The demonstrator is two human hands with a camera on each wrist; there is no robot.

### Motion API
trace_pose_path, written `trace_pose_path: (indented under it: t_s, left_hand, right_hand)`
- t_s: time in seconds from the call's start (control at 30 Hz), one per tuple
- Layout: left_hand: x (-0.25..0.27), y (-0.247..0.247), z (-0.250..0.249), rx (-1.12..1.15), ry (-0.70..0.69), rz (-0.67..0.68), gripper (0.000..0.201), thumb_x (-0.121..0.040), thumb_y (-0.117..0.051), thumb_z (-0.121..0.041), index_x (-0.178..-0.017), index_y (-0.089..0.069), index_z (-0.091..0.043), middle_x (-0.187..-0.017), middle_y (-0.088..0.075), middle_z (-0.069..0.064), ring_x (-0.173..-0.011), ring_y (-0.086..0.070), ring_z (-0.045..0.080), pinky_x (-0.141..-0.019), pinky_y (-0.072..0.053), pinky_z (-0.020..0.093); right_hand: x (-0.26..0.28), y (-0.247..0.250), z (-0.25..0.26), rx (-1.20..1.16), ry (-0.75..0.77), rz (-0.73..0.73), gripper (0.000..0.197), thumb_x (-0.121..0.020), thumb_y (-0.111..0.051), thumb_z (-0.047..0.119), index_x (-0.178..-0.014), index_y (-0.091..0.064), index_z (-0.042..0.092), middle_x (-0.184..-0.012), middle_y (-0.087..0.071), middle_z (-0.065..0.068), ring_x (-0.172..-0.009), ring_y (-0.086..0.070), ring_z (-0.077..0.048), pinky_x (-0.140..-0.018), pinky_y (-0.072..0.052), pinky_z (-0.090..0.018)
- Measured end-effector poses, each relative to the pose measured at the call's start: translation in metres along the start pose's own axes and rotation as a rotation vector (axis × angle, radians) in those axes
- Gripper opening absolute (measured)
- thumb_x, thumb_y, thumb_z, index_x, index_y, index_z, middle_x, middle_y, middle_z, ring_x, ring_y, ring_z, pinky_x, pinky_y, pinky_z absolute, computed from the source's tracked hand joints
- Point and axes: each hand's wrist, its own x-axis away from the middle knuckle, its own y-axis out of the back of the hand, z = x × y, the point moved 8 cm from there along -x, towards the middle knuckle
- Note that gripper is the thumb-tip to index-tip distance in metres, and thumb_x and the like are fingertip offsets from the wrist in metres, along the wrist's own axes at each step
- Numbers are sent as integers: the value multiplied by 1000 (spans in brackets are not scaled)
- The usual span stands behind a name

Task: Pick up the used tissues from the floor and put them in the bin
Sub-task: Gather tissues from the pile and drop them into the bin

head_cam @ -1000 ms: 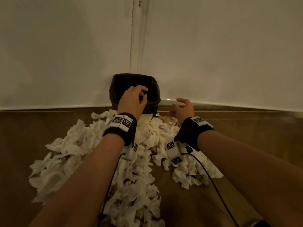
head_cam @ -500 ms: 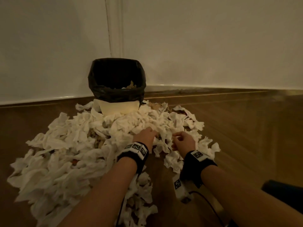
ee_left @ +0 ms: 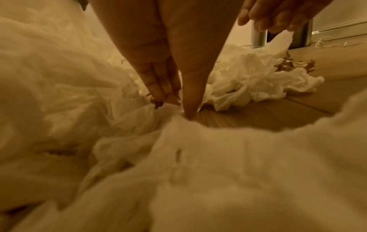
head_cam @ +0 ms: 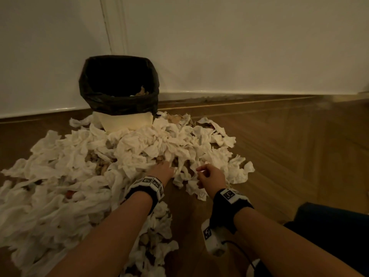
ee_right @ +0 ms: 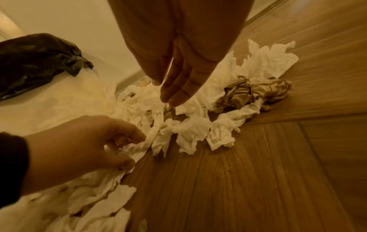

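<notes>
While both hands work the pile: bin (head_cam: pixel 117 86) stands well beyond.
Left hand (head_cam: pixel 162 170): pinching tissues (head_cam: pixel 127 148) on the floor.
Right hand (head_cam: pixel 211 177): loosely curled, holding nothing.
Risk: thin pinch may shed tissues during carry.

The room was dim and warm-toned. Wall lines bowed at the head view's edges. Both wrist views glowed yellow, and the nearest tissues (ee_left: pixel 238 180) smeared into soft blur.

head: high, looking down toward bin (head_cam: pixel 117 84) in corner | wrists: low, close over tissues (ee_left: pixel 248 81) | shared: left hand (ee_right: pixel 79 141)
</notes>
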Motion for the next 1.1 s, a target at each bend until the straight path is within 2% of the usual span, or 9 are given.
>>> trace_pose_path:
  t_s: [0.13,0.27,0.37,0.5,0.6,0.7,0.8,0.87,1.1]
  left_hand:
    - [-1,-3,2,121,9,-59,46,-97,-33,-26,-142,-26,-20,-122,-54,21,-104,-56,35,-86,-45,39]
    - [15,-10,-1,72,-22,43,31,-96,-36,-8,-125,-49,-5,-129,-48,16,-117,-50,32,-95,-42,38]
    - [22,1,6,151,13,-10,27,-95,-43,-9,-120,-53,-6,-125,-52,15,-115,-53,29,-94,-43,35]
    - [34,44,29,540,50,-431,21,-88,-60,-16,-109,-60,-20,-101,-65,3,-95,-60,19,-76,-43,23]
    - [50,54,58,979,152,-638,25,-85,-63,-14,-108,-61,-24,-79,-57,-8,-76,-56,9,-64,-42,17]
    - [57,59,78,1207,182,-691,34,-86,-63,-13,-118,-59,-22,-73,-50,-10,-70,-51,6,-76,-51,28]
    - [68,65,99,1329,178,-749,39,-85,-63,-12,-122,-56,-24,-83,-54,-1,-85,-58,21,-87,-52,36]
    - [77,69,112,1373,175,-795,42,-87,-61,-9,-124,-55,-27,-94,-55,6,-92,-58,27,-89,-52,39]
    - [95,76,136,1385,252,-928,34,-88,-56,-5,-120,-61,-15,-121,-54,10,-107,-55,20,-91,-48,30]
  right_hand:
    - [1,8,-9,8,-35,-11,13,-94,-48,9,-95,-58,16,-83,-62,-4,-65,-61,-12,-57,-50,-19]
    - [3,8,-15,32,-47,-6,11,-94,-50,9,-98,-60,13,-81,-63,-4,-63,-61,-11,-57,-52,-21]
    - [5,6,-15,67,-29,-18,10,-93,-52,11,-96,-61,15,-76,-63,-1,-63,-63,-12,-62,-55,-25]
    - [6,5,-12,62,-5,-27,8,-94,-53,14,-95,-61,16,-74,-63,1,-64,-64,-13,-67,-58,-31]
    - [7,4,-8,78,16,-23,8,-94,-52,17,-95,-60,19,-79,-64,0,-67,-64,-14,-70,-58,-35]
    - [8,-1,-4,102,35,-18,9,-94,-52,16,-96,-61,18,-83,-65,-4,-73,-64,-17,-72,-58,-35]
    - [6,-12,4,156,74,-3,10,-92,-54,16,-94,-62,21,-90,-65,-6,-83,-63,-21,-78,-56,-37]
    - [2,-24,14,285,144,27,14,-92,-54,18,-102,-64,18,-95,-65,-5,-85,-59,-18,-72,-51,-27]
    - [-18,-96,53,681,389,285,28,-93,-47,16,-119,-57,12,-116,-52,-10,-107,-52,-28,-85,-40,-28]
